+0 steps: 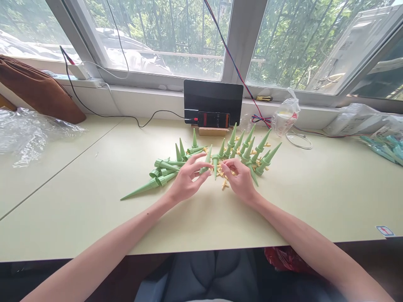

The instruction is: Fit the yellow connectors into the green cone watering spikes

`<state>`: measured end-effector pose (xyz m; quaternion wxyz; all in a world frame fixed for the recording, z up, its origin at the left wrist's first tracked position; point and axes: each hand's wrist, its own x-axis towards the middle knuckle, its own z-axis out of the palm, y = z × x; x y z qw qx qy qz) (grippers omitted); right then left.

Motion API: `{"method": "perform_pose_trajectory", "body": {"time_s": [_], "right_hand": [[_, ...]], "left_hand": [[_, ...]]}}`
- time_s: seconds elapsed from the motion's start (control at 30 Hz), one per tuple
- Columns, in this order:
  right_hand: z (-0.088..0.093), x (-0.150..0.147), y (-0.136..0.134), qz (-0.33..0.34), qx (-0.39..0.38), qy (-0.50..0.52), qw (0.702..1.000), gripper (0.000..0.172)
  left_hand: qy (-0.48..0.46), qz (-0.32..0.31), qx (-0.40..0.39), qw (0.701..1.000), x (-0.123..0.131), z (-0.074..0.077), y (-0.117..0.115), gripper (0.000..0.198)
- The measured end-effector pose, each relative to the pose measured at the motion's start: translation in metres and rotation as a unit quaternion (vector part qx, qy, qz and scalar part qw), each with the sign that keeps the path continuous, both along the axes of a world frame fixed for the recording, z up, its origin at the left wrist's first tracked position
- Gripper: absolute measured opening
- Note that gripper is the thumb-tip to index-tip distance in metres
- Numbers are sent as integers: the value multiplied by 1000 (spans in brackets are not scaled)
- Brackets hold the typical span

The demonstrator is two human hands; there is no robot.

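My left hand (188, 178) has its thumb and fingers apart around a green plastic spike (208, 156) that points upward; whether they touch it I cannot tell. My right hand (241, 178) is closed in a pinch beside the small yellow branched fittings (224, 184), and what sits between its fingertips is hidden. Between both hands a green spike (215, 170) points down toward me. Several green spikes with yellow fittings (263, 157) stand tip up on the right. More hollow green spikes (162, 172) lie in a pile on the left.
A dark tablet (213, 94) leans at the window, with a phone (214, 120) on a cardboard stand in front. Plastic wrap (34, 130) and a brown bag (37, 86) lie left. A plastic-bagged cup (286, 115), cables and teal items (382, 149) are right. The table's front edge (195, 251) is near me.
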<state>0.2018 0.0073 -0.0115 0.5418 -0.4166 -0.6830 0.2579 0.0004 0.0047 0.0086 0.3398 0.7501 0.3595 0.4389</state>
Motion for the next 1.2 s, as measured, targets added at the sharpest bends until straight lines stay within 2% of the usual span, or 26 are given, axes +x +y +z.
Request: {"method": "perform_pose_trajectory", "body": {"time_s": [0.1,0.23,0.4,0.5,0.67,1.2], "right_hand": [[-2,1,1,5,-4,3,1000,19],[-1,1,1,7,-14,19,1000,20],[-2,0,1,17,-32,43,998,20],[-4,-1,1,32,-50,60,996,22],[-5,-2,1,70,-89,98,989,25],[-4,-3,-1,70,-105,91,988,26]], "left_hand": [[-67,-11,-61,996,2,1,1,26],[-161,-64,-162,971,3,3,3,42],[-218,-82,-231,945,3,-3,6,49],[-234,-103,-249,934,3,-7,9,48],[-211,-106,-266,934,2,-10,9,47],[-221,-97,-276,930,5,-15,9,32]]}}
